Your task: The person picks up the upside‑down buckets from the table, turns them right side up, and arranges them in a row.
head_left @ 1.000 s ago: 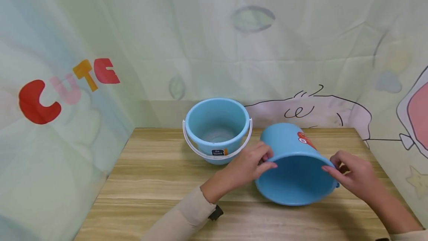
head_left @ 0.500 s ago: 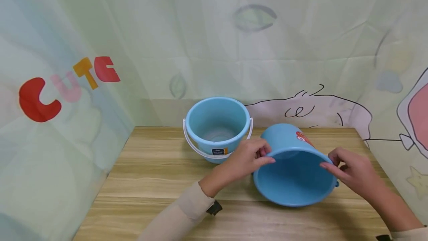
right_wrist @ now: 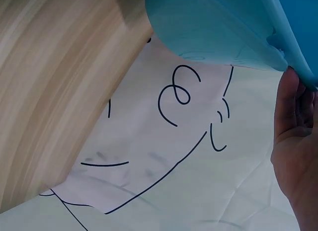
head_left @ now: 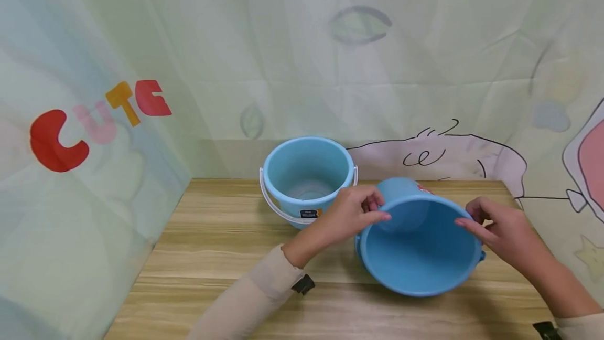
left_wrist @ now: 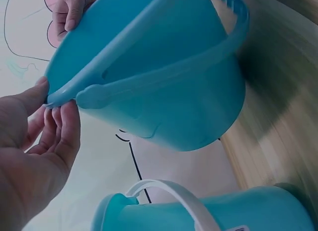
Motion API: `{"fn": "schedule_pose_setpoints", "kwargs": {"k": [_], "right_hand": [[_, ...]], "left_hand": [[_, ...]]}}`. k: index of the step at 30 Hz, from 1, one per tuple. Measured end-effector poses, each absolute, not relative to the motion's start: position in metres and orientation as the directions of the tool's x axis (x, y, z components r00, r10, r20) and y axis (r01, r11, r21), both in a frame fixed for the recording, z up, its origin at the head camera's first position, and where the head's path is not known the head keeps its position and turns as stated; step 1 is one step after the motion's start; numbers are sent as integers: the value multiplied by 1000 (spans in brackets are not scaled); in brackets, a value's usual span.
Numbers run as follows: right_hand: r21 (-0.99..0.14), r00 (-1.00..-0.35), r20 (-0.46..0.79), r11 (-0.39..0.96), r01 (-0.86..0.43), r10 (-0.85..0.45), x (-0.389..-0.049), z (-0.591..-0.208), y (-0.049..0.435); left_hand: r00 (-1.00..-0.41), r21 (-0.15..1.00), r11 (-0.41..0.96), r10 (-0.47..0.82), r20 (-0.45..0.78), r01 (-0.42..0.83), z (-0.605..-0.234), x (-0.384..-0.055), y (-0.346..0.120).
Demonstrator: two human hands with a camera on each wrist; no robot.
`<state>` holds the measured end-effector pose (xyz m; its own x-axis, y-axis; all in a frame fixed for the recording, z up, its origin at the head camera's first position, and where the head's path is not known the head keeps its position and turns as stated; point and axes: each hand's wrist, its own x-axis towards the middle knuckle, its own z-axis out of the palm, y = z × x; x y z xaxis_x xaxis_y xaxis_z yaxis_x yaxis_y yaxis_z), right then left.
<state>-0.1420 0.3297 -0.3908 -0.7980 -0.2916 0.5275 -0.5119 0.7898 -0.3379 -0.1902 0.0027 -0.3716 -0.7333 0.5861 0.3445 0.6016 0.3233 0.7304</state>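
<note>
A blue plastic bucket [head_left: 424,256] leans with its open mouth tilted toward me, right of centre on the table. My left hand [head_left: 351,211] pinches its rim at the upper left, thumb inside and fingers outside. At the upper right, my right hand [head_left: 502,232] pinches the same rim. In the left wrist view the blue handle [left_wrist: 174,72] of this bucket lies along its outer side, and the thumb of my left hand [left_wrist: 39,141] is at the rim. A second, lighter blue bucket [head_left: 309,167] with a white handle [head_left: 278,211] stands upright behind my left hand.
The wood-grain table [head_left: 212,256] carries both buckets. A printed curtain [head_left: 283,56] hangs behind the table's back edge and along both sides, with the letters CUTE on the left.
The held bucket has tipped more upright, its mouth turning upward so more of the inside shows and its red sticker is mostly hidden. Both hands rose slightly with the rim; the other bucket stayed put.
</note>
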Motion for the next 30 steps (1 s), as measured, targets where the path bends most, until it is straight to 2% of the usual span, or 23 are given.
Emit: {"fn": "schedule_pose_setpoints", "kwargs": {"k": [5,10,17,23,30], "right_hand": [[-327,-809,518,810,-487,-277,-147,-384,329],[-382,-850,457,805,-453,-261,-152,-377,330],[-423,-899,378,823,-380,-220,-164,-368,332],[-440,-928,305,832,-336,-214,-181,-361,332],[-472,-957,182,834,-286,-225,-200,-355,332]], "left_hand": [[-756,750,332,568,326,572,-365,-193,4],[-783,759,370,554,283,536,-358,-198,6],[-790,723,427,551,269,543,-354,-215,14],[-824,823,372,535,186,428,-352,-230,16],[-854,849,401,510,106,345,-350,-243,19]]}}
